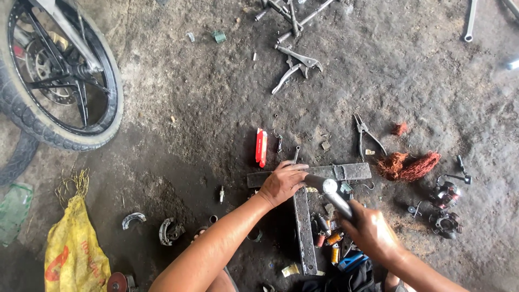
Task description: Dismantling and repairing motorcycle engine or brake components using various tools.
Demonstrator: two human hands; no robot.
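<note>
My left hand (282,183) presses down on a T-shaped steel bar (346,172) lying on the dirt floor, fingers curled over something small that I cannot make out. My right hand (372,231) grips the handle of a metal hammer (331,189), whose round head hovers right beside the left fingers over the bar. The bar's long leg (304,232) runs toward me between both forearms.
A motorcycle wheel (54,75) stands at upper left. Locking pliers (296,65), thin pliers (365,135), a red box cutter (261,147), copper wire tufts (411,165), stator parts (446,208), small coloured pieces (331,240) and a yellow sack (73,249) lie around.
</note>
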